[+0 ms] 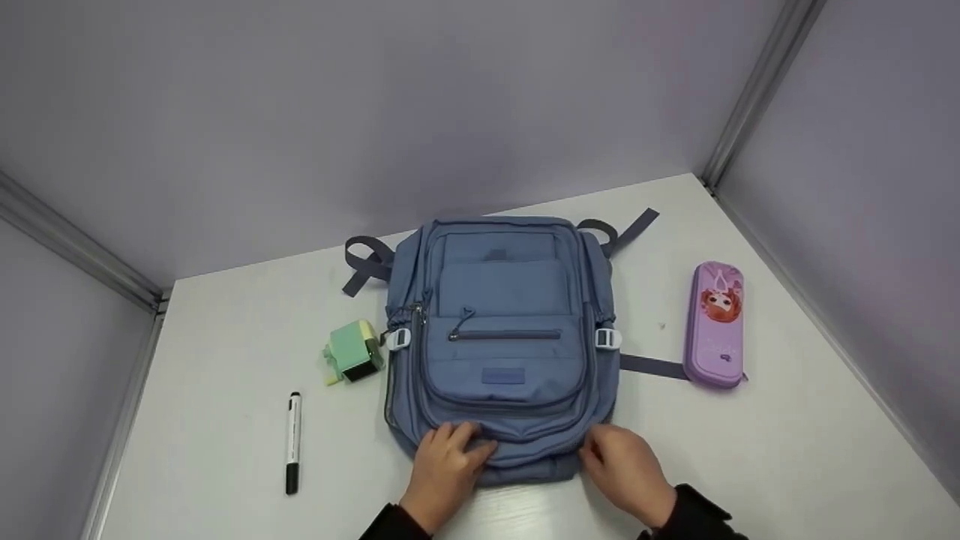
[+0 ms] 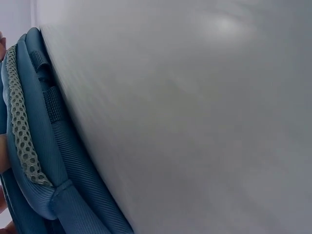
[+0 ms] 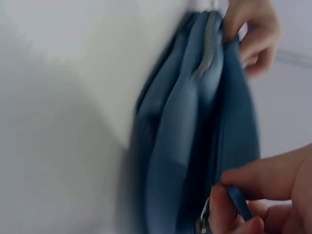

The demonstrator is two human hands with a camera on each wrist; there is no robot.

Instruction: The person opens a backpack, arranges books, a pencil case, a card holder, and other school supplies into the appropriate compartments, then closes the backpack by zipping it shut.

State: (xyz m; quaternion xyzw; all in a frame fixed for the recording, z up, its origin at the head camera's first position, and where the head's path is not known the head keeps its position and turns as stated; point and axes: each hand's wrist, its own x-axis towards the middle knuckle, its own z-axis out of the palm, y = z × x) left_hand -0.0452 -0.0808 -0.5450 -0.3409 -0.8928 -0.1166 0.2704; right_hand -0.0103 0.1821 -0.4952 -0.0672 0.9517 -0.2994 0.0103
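So the slate-blue fabric backpack point(image 1: 504, 289) lies flat on the white table point(image 1: 225, 360), near end right at the fingers, rest stretching out beyond them. Left hand point(image 1: 444, 469) has its fingers curled, gripping the near edge. Right hand point(image 1: 624, 469) pinches a thin blue zipper pull point(image 3: 240, 202) between thumb and fingers.

Handling-wise, I'd guess it's soft and floppy, not fragile, and fairly light if there's not much inside; can't tell how full it is. Cloth probably grips okay but bunches up, so I'd hold the seam by the left fingers taut and keep the pull between right thumb and forefinger.

Left of the left fingers there's a white marker with a black cap point(image 1: 293, 442); a purple pencil case point(image 1: 716, 326) sits beyond the right fingers, off to the right.
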